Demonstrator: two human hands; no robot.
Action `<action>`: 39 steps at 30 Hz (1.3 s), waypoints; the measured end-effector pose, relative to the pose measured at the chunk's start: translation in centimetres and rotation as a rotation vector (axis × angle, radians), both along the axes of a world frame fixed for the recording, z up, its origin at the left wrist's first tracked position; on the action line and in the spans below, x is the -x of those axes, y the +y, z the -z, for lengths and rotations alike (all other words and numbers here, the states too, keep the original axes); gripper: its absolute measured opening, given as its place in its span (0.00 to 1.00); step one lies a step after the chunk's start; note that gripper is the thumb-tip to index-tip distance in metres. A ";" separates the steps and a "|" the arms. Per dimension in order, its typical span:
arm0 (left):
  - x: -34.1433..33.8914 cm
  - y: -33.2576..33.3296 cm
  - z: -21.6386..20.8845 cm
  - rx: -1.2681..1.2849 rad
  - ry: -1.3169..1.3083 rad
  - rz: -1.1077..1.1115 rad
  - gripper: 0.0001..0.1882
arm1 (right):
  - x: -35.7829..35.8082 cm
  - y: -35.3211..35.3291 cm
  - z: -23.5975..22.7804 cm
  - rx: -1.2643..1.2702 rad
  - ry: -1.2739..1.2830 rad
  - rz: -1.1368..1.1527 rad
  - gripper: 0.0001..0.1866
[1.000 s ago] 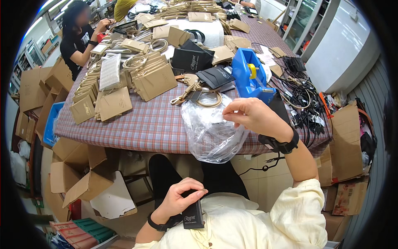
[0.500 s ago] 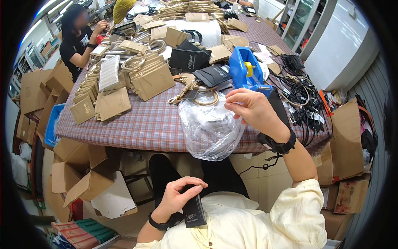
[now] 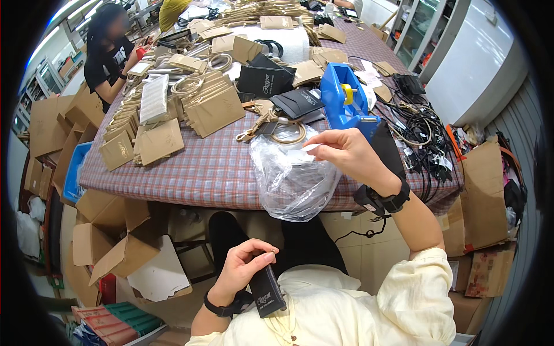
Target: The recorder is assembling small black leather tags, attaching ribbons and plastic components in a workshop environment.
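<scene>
Low over my lap, my left hand grips a black card holder by its upper end, thumb across the top. Above the table's near edge, my right hand pinches a small white slip between thumb and fingertips. Under that hand a crumpled clear plastic bag hangs partly over the table edge. Just beyond it lies a tan coiled strap with a metal clasp. A blue tape dispenser with a yellow core stands behind my right hand.
Stacks of tan card holders cover the table's left and far parts. Black card holders lie mid-table. Tangled black cords spread at right. Open cardboard boxes stand at left. Another person works across the left side.
My right hand has shifted slightly left and down, and the white slip now shows plainly in its fingers. The card holder in my left hand has tilted, its upper end moving left.
</scene>
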State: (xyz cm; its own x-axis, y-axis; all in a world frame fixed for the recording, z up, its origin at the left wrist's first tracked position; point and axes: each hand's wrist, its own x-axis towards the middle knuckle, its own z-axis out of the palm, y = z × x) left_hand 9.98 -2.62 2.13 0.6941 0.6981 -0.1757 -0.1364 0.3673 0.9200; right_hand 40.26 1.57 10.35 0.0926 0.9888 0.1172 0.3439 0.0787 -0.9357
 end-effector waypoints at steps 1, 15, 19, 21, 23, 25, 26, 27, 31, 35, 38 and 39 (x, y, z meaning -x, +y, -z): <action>0.1 0.1 -0.1 0.005 0.009 -0.013 0.07 | 0.2 0.0 -0.2 0.046 0.041 0.012 0.09; 1.4 -0.6 -0.1 -0.198 0.009 -0.016 0.08 | 7.1 -10.8 -2.0 0.121 0.253 -0.197 0.10; 1.5 -1.2 -0.4 -0.247 0.078 -0.001 0.08 | 10.2 -11.9 3.1 0.289 0.548 -0.242 0.12; 1.6 -1.2 0.0 -0.212 0.113 -0.017 0.09 | 11.2 -11.5 5.4 0.326 0.682 -0.221 0.13; 1.7 -0.8 0.4 -0.208 0.126 -0.034 0.09 | 11.9 -11.3 6.5 0.341 0.710 -0.199 0.12; 1.5 -0.7 0.5 -0.193 0.116 -0.034 0.11 | 12.5 -11.2 7.8 0.321 0.745 -0.200 0.12; 1.4 -0.8 0.2 -0.153 0.101 -0.031 0.12 | 12.7 -11.5 8.0 0.317 0.786 -0.207 0.13; 1.4 -1.2 0.7 -0.122 0.071 -0.042 0.12 | 12.8 -11.7 8.4 0.314 0.810 -0.214 0.14; 0.2 -1.4 1.7 -0.132 0.043 -0.093 0.11 | 12.1 -11.6 9.0 0.312 0.818 -0.217 0.16; -0.9 -1.9 1.0 -0.099 0.101 -0.097 0.09 | 11.8 -12.5 9.6 0.306 0.808 -0.202 0.20; -0.8 -2.3 1.6 -0.140 0.114 -0.095 0.07 | 11.6 -12.7 9.4 0.348 0.807 -0.230 0.25; -0.8 -2.3 1.5 -0.137 0.116 -0.092 0.07 | 11.7 -12.7 9.5 0.349 0.810 -0.227 0.25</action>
